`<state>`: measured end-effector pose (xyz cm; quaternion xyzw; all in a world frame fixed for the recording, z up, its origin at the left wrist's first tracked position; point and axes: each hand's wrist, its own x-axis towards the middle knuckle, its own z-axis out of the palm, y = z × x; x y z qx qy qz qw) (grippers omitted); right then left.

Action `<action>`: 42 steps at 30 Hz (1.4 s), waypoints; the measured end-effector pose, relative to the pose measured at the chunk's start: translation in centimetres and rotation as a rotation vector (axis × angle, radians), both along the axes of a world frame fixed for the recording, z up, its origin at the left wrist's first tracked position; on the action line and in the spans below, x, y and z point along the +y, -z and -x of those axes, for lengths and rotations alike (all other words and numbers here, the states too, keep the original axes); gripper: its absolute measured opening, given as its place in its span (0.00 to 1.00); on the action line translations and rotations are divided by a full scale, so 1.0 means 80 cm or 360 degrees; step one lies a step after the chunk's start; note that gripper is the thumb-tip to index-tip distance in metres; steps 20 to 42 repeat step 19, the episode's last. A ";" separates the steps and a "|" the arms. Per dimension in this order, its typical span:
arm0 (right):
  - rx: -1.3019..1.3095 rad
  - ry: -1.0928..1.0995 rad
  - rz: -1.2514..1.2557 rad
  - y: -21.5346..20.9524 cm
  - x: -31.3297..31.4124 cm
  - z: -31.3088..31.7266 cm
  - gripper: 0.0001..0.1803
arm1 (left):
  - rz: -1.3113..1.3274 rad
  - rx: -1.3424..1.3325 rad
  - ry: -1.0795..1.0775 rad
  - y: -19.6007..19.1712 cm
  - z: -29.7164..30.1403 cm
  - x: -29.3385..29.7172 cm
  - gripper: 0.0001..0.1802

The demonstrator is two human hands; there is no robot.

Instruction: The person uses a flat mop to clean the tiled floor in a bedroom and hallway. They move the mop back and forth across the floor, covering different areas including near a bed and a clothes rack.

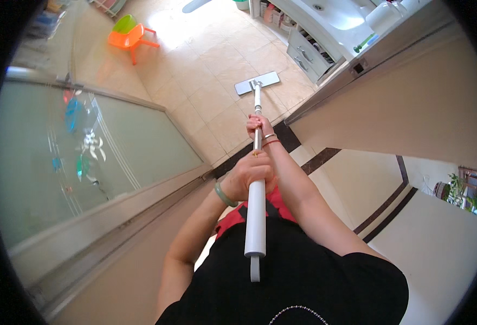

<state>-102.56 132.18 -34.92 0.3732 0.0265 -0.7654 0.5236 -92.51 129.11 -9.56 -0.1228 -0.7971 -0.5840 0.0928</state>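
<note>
A flat mop [256, 216] with a white and silver pole runs from close to my body out to the tiled floor. Its pale rectangular head [257, 83] lies flat on the beige tiles beyond the doorway. My left hand [249, 174], a green bangle on its wrist, is wrapped round the pole just above the thick white grip. Farther down the pole, my right hand [259, 125] is closed round the thinner silver part, with a bracelet and a red cord at the wrist. The grip's end, with its hanging loop, points back at my torso.
A frosted glass door [97, 151] with coloured decals stands at the left, a brown door panel [401, 97] at the right. An orange and green child's chair [130, 38] is at the far left. A white vanity [310, 57] with drawers and a basin lines the far right.
</note>
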 end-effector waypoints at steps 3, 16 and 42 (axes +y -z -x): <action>-0.0031 -0.0014 0.0041 -0.028 -0.017 0.028 0.16 | 0.0042 -0.0068 0.0067 -0.029 0.032 -0.023 0.17; 0.1311 -0.1124 -0.0941 -0.130 -0.015 0.104 0.24 | 0.0709 -0.0610 0.1134 -0.152 0.145 -0.120 0.12; 0.1711 -0.0947 -0.1152 -0.130 -0.013 0.140 0.27 | 0.0568 -0.0654 0.1660 -0.159 0.185 -0.152 0.20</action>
